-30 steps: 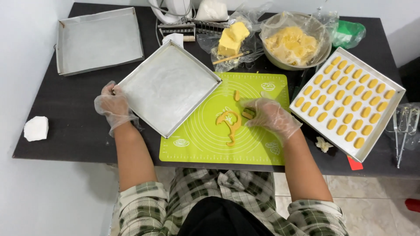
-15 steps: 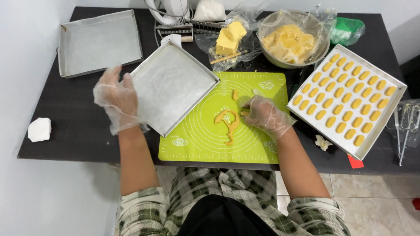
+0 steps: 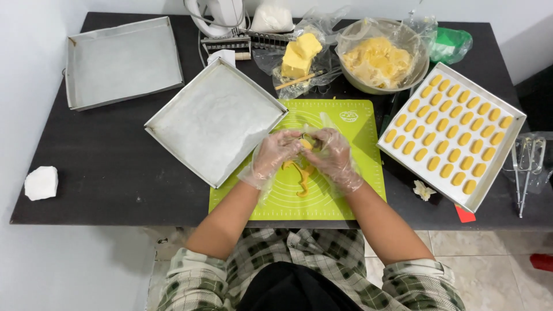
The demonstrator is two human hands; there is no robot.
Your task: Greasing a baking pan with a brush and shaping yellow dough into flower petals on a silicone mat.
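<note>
Both gloved hands, left hand and right hand, close their grip together on a small dough piece above the green mat. Risk: soft dough may stick to gloves and deform. Empty tray lies just beyond.

Both gloved hands, left hand & right hand, pinch dough piece over green mat
</note>
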